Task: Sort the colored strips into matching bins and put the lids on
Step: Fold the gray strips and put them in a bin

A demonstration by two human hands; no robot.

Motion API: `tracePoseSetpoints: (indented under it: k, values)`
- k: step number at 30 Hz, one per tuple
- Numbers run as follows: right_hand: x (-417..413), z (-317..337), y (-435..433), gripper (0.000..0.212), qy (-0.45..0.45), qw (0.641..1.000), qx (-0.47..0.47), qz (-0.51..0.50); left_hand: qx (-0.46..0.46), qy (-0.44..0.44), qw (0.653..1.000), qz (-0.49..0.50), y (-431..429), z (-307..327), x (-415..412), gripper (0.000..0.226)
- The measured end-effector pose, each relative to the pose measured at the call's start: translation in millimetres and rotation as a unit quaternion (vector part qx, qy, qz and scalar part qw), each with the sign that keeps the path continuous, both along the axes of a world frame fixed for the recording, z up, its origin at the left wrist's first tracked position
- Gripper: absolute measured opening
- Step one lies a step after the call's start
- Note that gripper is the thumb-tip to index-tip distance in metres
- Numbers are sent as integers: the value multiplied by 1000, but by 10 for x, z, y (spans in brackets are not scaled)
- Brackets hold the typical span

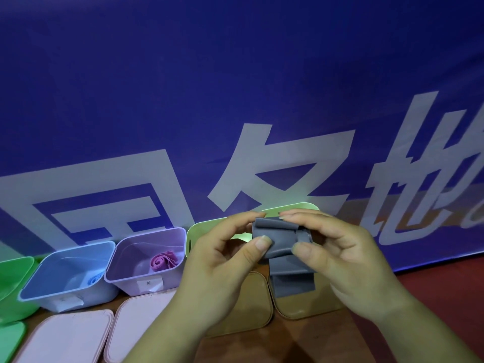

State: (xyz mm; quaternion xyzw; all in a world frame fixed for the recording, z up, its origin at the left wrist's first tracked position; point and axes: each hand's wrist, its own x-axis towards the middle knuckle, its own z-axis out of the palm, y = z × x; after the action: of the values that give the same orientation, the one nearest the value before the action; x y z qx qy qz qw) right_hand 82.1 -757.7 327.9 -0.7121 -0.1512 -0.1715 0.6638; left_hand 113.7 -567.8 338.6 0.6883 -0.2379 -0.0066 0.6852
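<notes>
Both hands are working close under the camera, and each grip is clamped on the same grey strip (281, 238). The left hand (214, 263) is pinching its left side between thumb and fingers. The right hand (343, 258) is pinching its right side, with fingertips curling over the top fold.

That strip is hanging in the air above the worktop (309, 336), bunched into folds between the two grips. The bundle is lying crosswise, hand to hand, while a loose tail is dropping straight down in front of the tan lids (246, 307).

Just beyond the bundle, a pale green bin (195, 231) is standing against the blue banner (235, 87). Running leftward from it are:
- a purple bin (146, 242) holding a rolled pink-purple strip (163, 260)
- a blue bin (65, 265) holding a blue strip (93, 280)
- a green bin (15, 279), partly cut off by the frame edge

Every bin in view is lying beyond and to the left of the grip, so the left hand is the nearer one for any of them. No grey bin is showing, and I cannot tell whether one is hiding behind the hands or sitting off to the right. The coming drop seems to be depending on that. Pink lids (70, 336) are lying flat in front, and none is on a bin yet.
</notes>
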Motion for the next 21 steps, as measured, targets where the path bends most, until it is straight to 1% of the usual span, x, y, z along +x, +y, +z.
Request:
tracePoseSetpoints:
  k: [1,3,7,11,15,17,18,19,21]
  values:
    - [2,-8,-8,48,3,1000,5,6,1,-2,1000,0,-10,0,2,27]
    - [9,-26,-19,46,-5,1000,0,3,2,-4,1000,-5,-30,-4,11,26]
    - [49,-99,-28,40,-14,999,-17,-44,-3,25,1000,-13,-80,-57,64,26]
    - [105,-158,-44,38,-1,998,8,-67,36,12,999,-11,-125,-115,137,33]
    - [230,-256,-103,24,37,996,38,-72,-2,39,998,-43,-158,-206,237,48]
    - [310,-323,-140,24,74,992,75,-71,-29,48,996,-65,-177,-291,306,54]
    - [354,-363,-159,25,92,990,89,-66,-41,55,995,-76,-190,-339,347,58]
    - [400,-410,-175,31,110,987,100,-59,-46,58,994,-81,-204,-387,394,60]
    - [484,-525,-206,54,144,979,139,-44,-44,52,995,-72,-251,-471,506,57]
